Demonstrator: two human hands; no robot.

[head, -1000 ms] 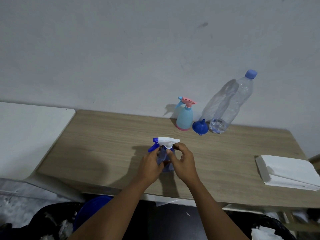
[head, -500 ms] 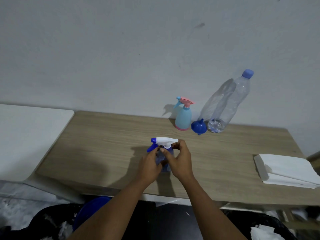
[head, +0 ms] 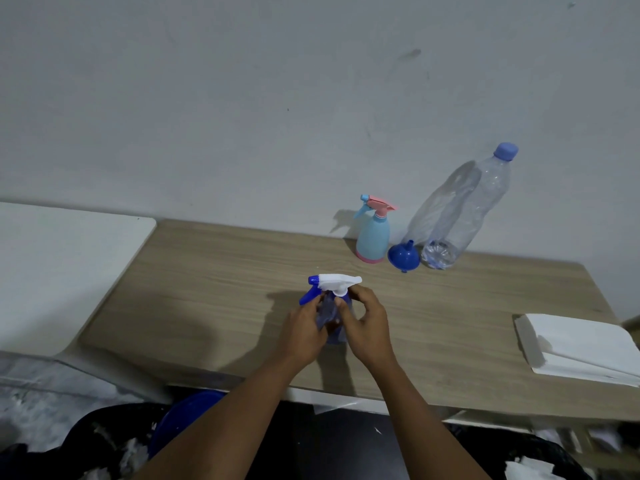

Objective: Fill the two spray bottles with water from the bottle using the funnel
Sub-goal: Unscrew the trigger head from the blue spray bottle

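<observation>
We see both hands at the near middle of the wooden worktop (head: 194, 299), closed around one small spray bottle (head: 332, 308) that stands upright there. The left hand (head: 303, 329) wraps the bottle's blue see-through body from the left side, its grip holding the bottle firmly. The right hand (head: 367, 323) comes in from the right, and its fingertips (head: 341, 306) pinch at the neck just under the white spray head (head: 337, 282), whose blue nozzle and trigger point to the left. We cannot tell whether the head is screwed tight or loosened.

At the back of the worktop, against the pale wall (head: 242, 116), we find a second spray bottle (head: 373, 237), light blue with a pink top, standing upright. Just beside it on the right lies a blue funnel (head: 403, 256), tipped over, between that bottle and a tall clear water bottle (head: 467, 209). The water bottle wears a blue cap (head: 506, 151); its cap is on.

On the right end of the worktop rests a stack of white paper (head: 575, 344), well apart from the hands. To the left, a white surface (head: 59, 265) adjoins the worktop.
</observation>
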